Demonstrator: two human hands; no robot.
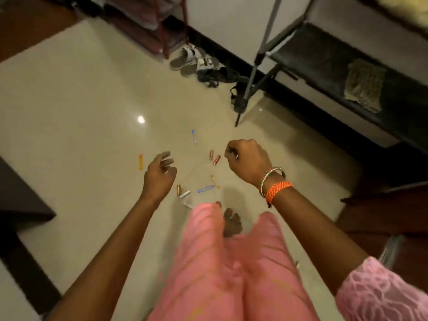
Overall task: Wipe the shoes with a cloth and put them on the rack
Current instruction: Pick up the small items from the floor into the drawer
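shoes [199,66] at 12 o'clock, well apart from both hands; right hand [249,162] nearer, clenched, seemingly empty; left hand [159,173] relaxed, empty.

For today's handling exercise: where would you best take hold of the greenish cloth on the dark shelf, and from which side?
Pinch the cloth at its crumpled middle, coming from above. It lies flat and limp on the shelf, open overhead.

No text, label or number is legible anywhere; the whole view is motion-blurred.
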